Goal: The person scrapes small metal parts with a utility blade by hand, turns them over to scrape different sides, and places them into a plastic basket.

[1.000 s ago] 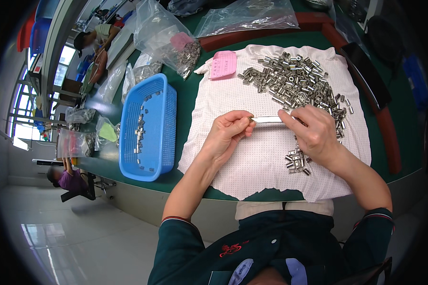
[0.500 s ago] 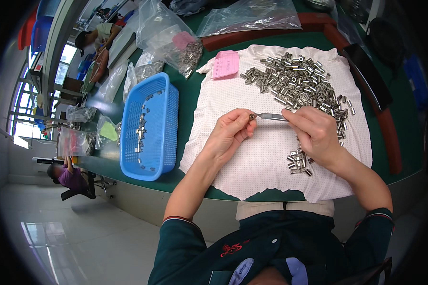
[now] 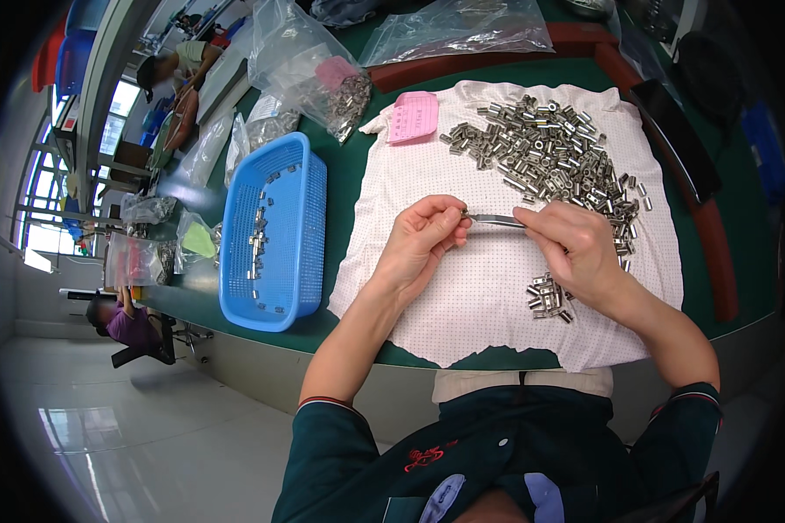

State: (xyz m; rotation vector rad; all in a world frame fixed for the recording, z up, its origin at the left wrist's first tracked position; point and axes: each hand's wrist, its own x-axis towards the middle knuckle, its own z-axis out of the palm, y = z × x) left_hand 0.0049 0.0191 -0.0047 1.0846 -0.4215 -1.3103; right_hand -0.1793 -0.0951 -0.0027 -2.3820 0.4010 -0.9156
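Note:
Over the cloth, my left hand (image 3: 420, 242) pinches a small metal cylinder (image 3: 465, 212) between thumb and fingertips; most of the part is hidden. My right hand (image 3: 580, 247) is closed on a slim metal knife (image 3: 495, 220), its handle covered by the fingers. The blade tip points left and meets the cylinder at my left fingertips. Behind my right hand lies a large heap of short silvery metal cylinders (image 3: 554, 152), some showing hollow ends. A smaller group of cylinders (image 3: 547, 299) lies near my right wrist. All rest on a pale dotted cloth (image 3: 445, 322).
To the left stands a blue plastic basket (image 3: 317, 235) with several metal parts inside. A pink paper slip (image 3: 413, 118) lies on the cloth. Plastic bags of parts (image 3: 344, 105) sit behind the basket. A reddish-brown rail (image 3: 715, 253) borders the right side. Two other people are farther left.
The knife has tilted and rolled in my right hand, so its blade now looks narrower. Both hands have shifted only slightly.

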